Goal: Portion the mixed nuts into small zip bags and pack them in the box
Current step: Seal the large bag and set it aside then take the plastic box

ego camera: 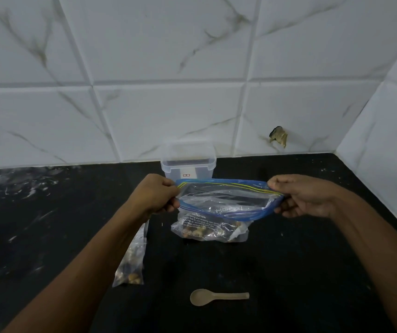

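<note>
Small zip bag [130, 260] w/ mixed nuts lies on black counter [288, 260] at approx 8 o'clock of the big bag, partly under the left forearm. Left hand [155, 194] pinches the left end of the big zip bag [221, 205] at its blue/yellow zipper strip, fingers curled on it. Bag's mouth is held wide, its bottom w/ nuts [204, 233] resting on the counter. Clear plastic box [188, 161] stands at 12 o'clock behind the bag, by the tiled wall [192, 68], lid on. Beige spoon [217, 296] lies at 6 o'clock, bowl to the left, apart from the bag. Right hand [300, 195] pinches the bag's right end, thumb on top.
</note>
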Motion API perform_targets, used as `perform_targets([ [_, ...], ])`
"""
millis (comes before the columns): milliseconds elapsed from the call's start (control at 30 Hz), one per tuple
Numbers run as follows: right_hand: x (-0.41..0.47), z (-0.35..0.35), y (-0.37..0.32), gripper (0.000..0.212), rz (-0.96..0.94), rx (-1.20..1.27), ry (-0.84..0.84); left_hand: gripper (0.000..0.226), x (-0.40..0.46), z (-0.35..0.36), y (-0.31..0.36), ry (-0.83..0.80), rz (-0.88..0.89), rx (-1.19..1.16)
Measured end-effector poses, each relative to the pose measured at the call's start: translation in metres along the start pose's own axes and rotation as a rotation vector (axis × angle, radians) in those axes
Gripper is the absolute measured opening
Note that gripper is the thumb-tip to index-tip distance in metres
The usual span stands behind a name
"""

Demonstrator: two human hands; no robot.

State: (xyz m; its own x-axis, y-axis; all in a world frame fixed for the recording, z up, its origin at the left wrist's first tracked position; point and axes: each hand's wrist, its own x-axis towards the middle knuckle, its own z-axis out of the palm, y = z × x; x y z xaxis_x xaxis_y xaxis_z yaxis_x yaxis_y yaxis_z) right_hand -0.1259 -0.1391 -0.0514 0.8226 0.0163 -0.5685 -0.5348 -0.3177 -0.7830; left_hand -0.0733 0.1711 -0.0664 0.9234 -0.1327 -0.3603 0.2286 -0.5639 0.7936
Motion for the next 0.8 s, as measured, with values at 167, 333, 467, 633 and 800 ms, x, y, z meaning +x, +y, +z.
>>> perform_targets([
  [167, -0.004, -0.010, 0.006, 0.015, -0.067, 0.132, -0.162, 0.015, 0.001, -0.006, -0.002, 0.026, -0.021, 0.006],
  [333, -0.005, -0.005, 0.009, 0.006, -0.021, -0.156, -0.085, 0.016, 0.002, -0.006, -0.001, 0.018, -0.031, 0.022],
  [467, -0.002, 0.002, 0.005, 0.005, -0.056, -0.311, 0.084, 0.016, 0.003, -0.004, 0.000, 0.017, -0.034, 0.018],
  [633, -0.002, 0.002, 0.005, 0.012, -0.106, 0.161, 0.042, 0.017, 0.002, -0.007, -0.003, 0.050, -0.051, -0.021],
  [800, -0.003, -0.005, 0.012, 0.042, -0.103, 0.511, -0.174, 0.016, 0.003, -0.010, -0.007, 0.033, -0.091, -0.061],
])
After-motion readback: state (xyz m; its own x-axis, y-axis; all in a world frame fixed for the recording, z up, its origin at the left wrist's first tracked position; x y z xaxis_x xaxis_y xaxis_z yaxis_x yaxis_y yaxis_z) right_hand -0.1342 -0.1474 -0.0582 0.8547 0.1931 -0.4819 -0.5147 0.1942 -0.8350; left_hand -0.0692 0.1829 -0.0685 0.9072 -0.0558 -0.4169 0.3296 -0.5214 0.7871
